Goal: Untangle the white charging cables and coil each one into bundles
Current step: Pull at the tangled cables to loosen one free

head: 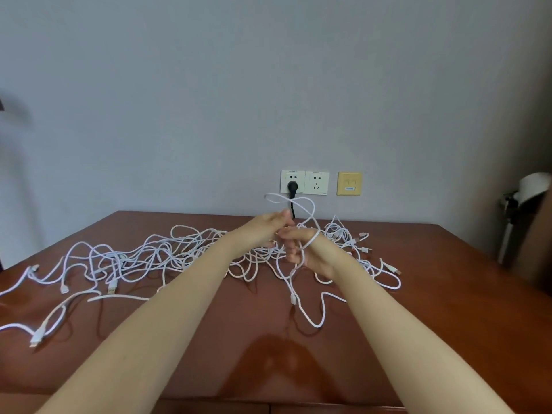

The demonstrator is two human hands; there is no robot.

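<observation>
A tangle of several white charging cables (155,255) sprawls across the brown wooden table (448,309), from the left edge to right of centre. Both my hands are raised above the middle of the pile. My right hand (304,249) has one white cable (310,210) wrapped round it, its fingers curled on the strand. That cable loops up in front of the wall sockets, and its plug end (293,299) dangles below my right hand. My left hand (268,225) pinches the same cable just above my right hand.
Two white wall sockets (304,182) sit behind the table, one holding a black plug (292,186) whose cord drops behind the tabletop. A yellow wall plate (349,183) is beside them. A white lamp (525,198) stands at the right edge. Loose plugs (37,339) lie front left.
</observation>
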